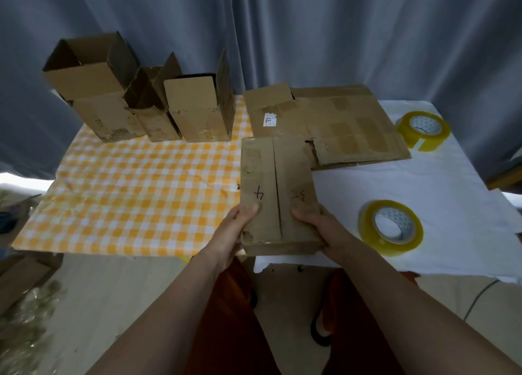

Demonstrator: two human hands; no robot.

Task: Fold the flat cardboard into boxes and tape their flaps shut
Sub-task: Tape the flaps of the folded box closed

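- You hold the folded cardboard box (278,196) in both hands over the near edge of the tabletop (423,188), where the checked yellow cloth (135,188) meets the white cloth (395,182).
- Your left hand (236,230) has its grip clamped on the box's left edge, thumb pressed flat on top beside the handwritten "4"; the fingers underneath are hidden.
- Your right hand (313,222) grips the right edge the same way, thumb on top near the other scrawled mark.
- The two top flaps meet along a dark centre seam (278,193), and no tape crossing it can be made out, so that seam probably needs sealing next.
- Expect the box to be light and fairly stiff, though the worn corners and the torn near-left edge look soft; hold it by the long side edges, not the flaps, or the seam may spring open.
- The nearer roll of yellow tape (391,227) lies just right of your right hand; a second roll (423,130) sits well beyond it.
- A stack of flat cardboard (339,120) lies behind the box, and three open-topped boxes (141,97) stand at the far left.
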